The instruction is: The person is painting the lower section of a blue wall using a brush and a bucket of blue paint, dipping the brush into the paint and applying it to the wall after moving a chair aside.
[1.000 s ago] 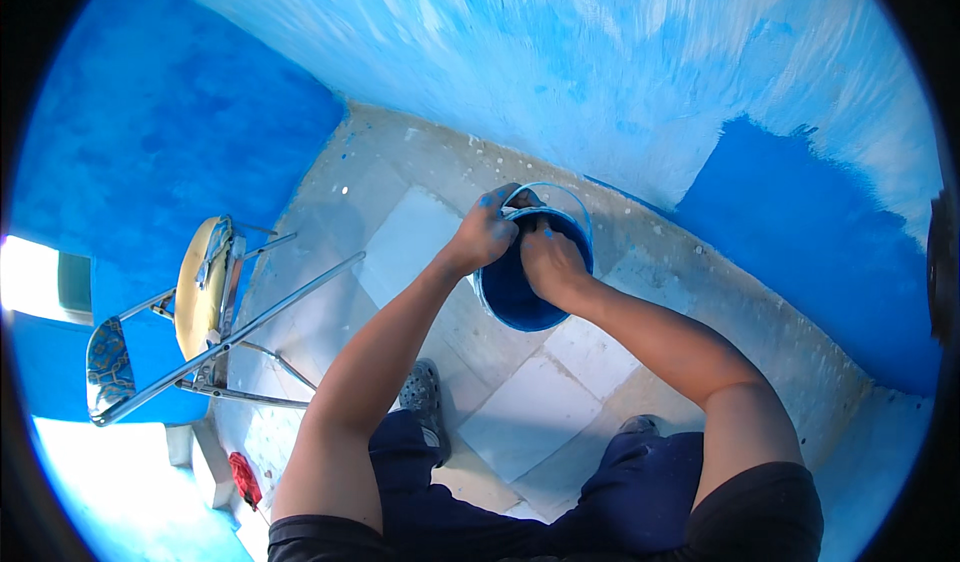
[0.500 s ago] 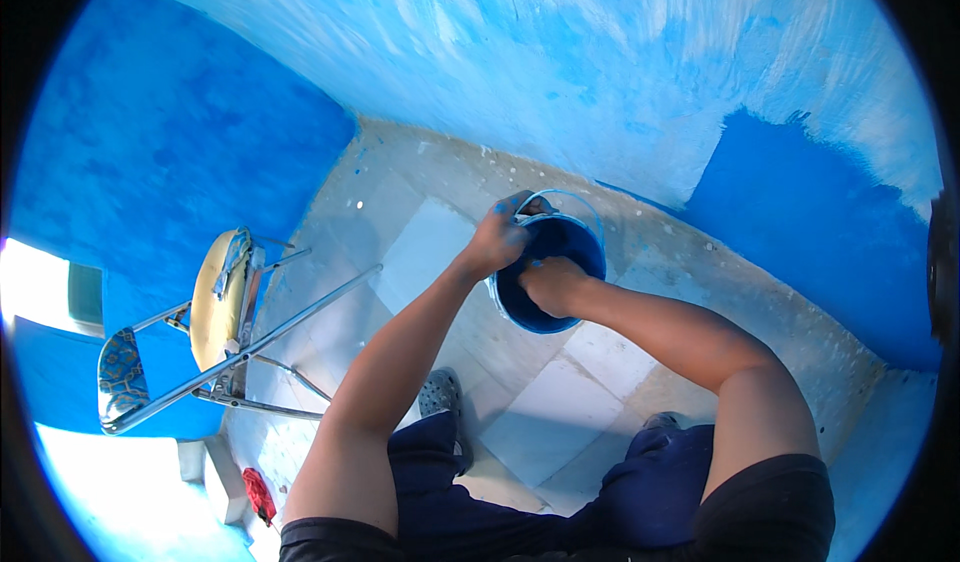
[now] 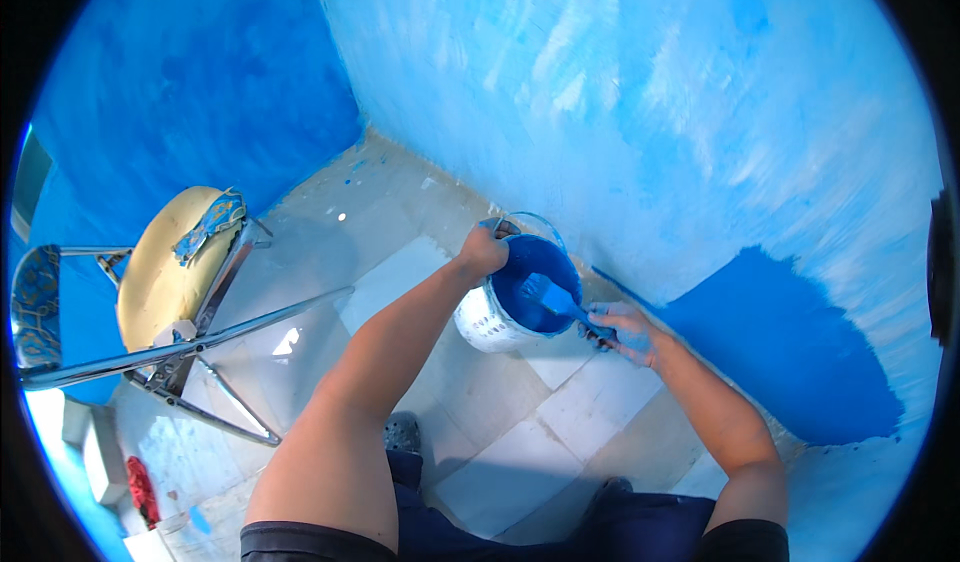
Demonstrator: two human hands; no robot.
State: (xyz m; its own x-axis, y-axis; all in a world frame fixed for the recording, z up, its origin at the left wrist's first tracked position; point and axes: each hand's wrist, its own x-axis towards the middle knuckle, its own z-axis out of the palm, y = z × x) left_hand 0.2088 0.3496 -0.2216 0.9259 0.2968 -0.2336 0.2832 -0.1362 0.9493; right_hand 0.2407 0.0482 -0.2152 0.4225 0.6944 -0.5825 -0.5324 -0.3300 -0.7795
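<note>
Clamping the brush [image 3: 552, 297], the right hand [image 3: 625, 331] is now outside the bucket [image 3: 484, 324], which the left hand [image 3: 484, 250] still grips; the brush looks ready for use.

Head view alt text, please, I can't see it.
The left hand grips a white bucket, blue inside, by its rim; the right hand holds a blue paintbrush over the opening. A darker blue patch marks the light blue wall; a metal-framed chair is at left.
</note>
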